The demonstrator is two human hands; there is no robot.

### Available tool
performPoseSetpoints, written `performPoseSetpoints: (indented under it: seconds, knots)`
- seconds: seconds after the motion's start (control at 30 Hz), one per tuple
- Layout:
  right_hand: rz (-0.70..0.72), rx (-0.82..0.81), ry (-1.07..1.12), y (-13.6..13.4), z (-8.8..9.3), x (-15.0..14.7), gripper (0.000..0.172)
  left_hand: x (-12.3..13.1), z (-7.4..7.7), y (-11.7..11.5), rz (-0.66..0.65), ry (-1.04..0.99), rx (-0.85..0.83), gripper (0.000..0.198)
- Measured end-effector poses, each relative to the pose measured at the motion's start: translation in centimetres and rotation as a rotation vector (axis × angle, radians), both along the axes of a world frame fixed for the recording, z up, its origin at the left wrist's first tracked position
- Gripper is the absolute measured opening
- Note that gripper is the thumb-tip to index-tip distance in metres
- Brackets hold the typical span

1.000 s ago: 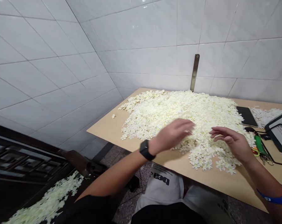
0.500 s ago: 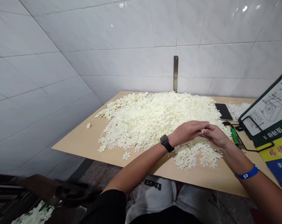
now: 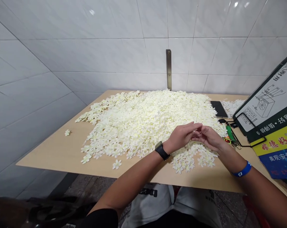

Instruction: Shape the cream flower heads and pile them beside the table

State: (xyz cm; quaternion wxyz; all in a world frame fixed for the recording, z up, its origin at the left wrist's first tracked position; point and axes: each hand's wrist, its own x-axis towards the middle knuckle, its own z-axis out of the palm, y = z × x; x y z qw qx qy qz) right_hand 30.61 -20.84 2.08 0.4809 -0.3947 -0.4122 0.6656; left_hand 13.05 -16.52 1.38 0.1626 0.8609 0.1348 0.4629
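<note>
My left hand [image 3: 181,136], with a black watch [image 3: 161,150] on the wrist, is held over the right part of a wide heap of cream-white artificial flowers [image 3: 143,117]. Its fingers are stretched out. My right hand [image 3: 211,138], with a blue wristband [image 3: 243,169] below it, faces it with fingers curved and apart. Around the fingertips the two hands meet or overlap. No held object shows between them, though the palms are partly hidden. Several loose flowers [image 3: 182,163] lie on the board just below the hands.
The flowers lie on a tan board [image 3: 53,155] against a tiled wall. A phone [image 3: 218,109], white bits [image 3: 232,106], a green-handled tool [image 3: 231,133] and a printed box [image 3: 269,110] with a black wire frame [image 3: 251,145] are at the right. A metal bracket [image 3: 168,69] is on the wall.
The camera view has shifted, so the scene sits further left. My hands stay together over the flowers; the fingers have parted somewhat, opening a gap between the palms.
</note>
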Motion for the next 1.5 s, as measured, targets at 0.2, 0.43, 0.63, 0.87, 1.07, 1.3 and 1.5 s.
performPoseSetpoints:
  seconds: [0.2,0.43,0.63,0.87,1.07,1.3,1.5]
  knots:
    - [-0.107,0.127,-0.155,0.3,-0.3,0.1,0.04,-0.3,0.4,0.4,-0.101,0.076,-0.128,0.051]
    - [-0.035,0.179,-0.168,0.1,-0.9,0.1,0.04,-1.0,0.8,0.3,-0.106,0.062,-0.054,0.038]
    - [0.098,0.007,0.033,-0.2,-0.7,-0.1,0.047,-1.0,0.6,0.1,-0.006,0.047,0.074,0.031]
    - [-0.07,-0.017,0.005,0.0,0.1,0.2,0.041,-0.9,0.9,0.5,-0.07,0.258,0.031,0.054]
    - [-0.102,0.061,-0.134,0.0,0.2,0.1,0.042,-1.1,0.7,0.9,-0.123,0.279,-0.092,0.058]
    - [-0.219,0.194,-0.255,-0.4,0.1,-0.6,0.044,-0.3,0.3,-0.6,0.028,0.247,-0.161,0.057]
    - [0.063,0.001,-0.064,-0.5,0.4,0.2,0.045,-0.7,-0.2,0.6,-0.066,0.046,-0.114,0.039]
